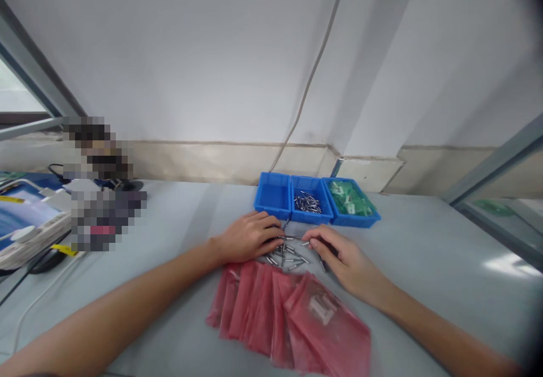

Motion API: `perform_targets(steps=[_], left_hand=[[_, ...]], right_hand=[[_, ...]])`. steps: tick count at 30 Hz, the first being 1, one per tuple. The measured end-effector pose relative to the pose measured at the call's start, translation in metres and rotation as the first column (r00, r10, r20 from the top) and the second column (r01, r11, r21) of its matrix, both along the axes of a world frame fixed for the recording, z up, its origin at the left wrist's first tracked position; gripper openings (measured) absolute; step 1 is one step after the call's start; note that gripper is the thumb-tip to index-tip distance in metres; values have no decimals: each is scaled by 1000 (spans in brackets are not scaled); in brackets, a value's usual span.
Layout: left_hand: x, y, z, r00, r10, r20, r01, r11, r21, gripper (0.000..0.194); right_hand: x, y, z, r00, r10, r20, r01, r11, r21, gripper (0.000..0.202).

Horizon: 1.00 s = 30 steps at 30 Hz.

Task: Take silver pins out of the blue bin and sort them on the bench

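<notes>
Left hand [250,238] and right hand [335,252] at loose metal pins [290,249], beyond the red bags [254,309]

Positions taken from the red bags. Left hand: just beyond their left part, fingers bent low over the pins; cannot tell if it grips any. Right hand: beyond their right part, thumb and forefinger pinched, apparently on one metal pin. Loose pins: between the hands, just beyond the bags.

Progress (judged): pin handling partway. Many pins still loose; a heap of pins [307,202] sits in the middle blue bin [311,217], farther beyond the bags. Top bag shows pale contents; the rest unclear.

Room: bin walls limit reach beyond the bags; open surface [424,241] to their right, also directly left.
</notes>
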<state>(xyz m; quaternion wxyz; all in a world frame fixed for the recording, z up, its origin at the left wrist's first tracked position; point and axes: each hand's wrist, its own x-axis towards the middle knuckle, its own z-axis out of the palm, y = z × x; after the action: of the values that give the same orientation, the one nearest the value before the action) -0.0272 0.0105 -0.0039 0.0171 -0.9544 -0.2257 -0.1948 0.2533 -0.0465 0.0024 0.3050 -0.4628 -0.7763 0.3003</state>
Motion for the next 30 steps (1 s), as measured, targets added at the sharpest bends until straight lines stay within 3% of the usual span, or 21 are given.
perform_targets(steps=[12, 30], left_hand=[[0, 1, -1, 1000, -3, 12, 3, 1000, 0, 32], [-1, 0, 0, 1000, -3, 16, 2, 1000, 6, 34]], right_hand=[[1, 1, 1, 1000, 19, 2, -19, 997, 73, 27], [0, 3, -2, 1000, -10, -11, 10, 998, 60, 21]])
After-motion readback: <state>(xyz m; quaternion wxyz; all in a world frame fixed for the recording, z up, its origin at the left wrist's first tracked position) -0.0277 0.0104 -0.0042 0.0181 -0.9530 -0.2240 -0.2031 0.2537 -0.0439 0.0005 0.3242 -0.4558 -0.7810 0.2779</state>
